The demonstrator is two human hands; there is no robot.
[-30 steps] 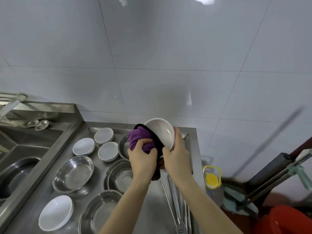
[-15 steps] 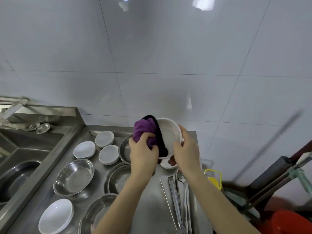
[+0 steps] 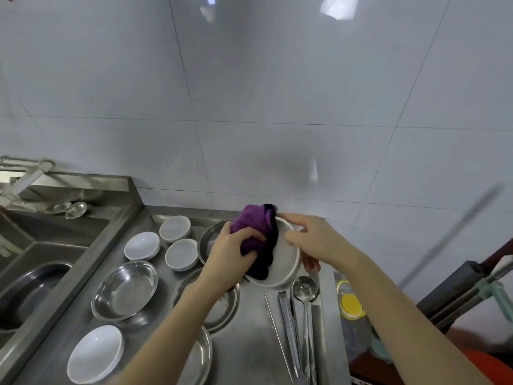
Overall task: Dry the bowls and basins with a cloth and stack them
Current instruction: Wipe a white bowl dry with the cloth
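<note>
Nearest you, on the steel worktop (image 3: 249,343), a shallow white dish (image 3: 95,354) lies at the left. A ladle (image 3: 304,287) and other long steel utensils lie at the right, their handles pointing toward you. Beyond the dish a steel basin (image 3: 125,290) sits open and empty, and more basins are partly hidden under your left forearm.

Just past these, your hands meet at the white bowl (image 3: 283,262), held clear of the worktop and tipped so its mouth faces left. Your left hand (image 3: 233,251) grips the bunched purple cloth (image 3: 254,226) and presses it into the bowl. Your right hand (image 3: 313,240) holds the bowl's right side, fingers curled round the rim.

Farther left, three small white bowls (image 3: 181,254) stand singly, empty. Nothing looks stacked yet.
</note>
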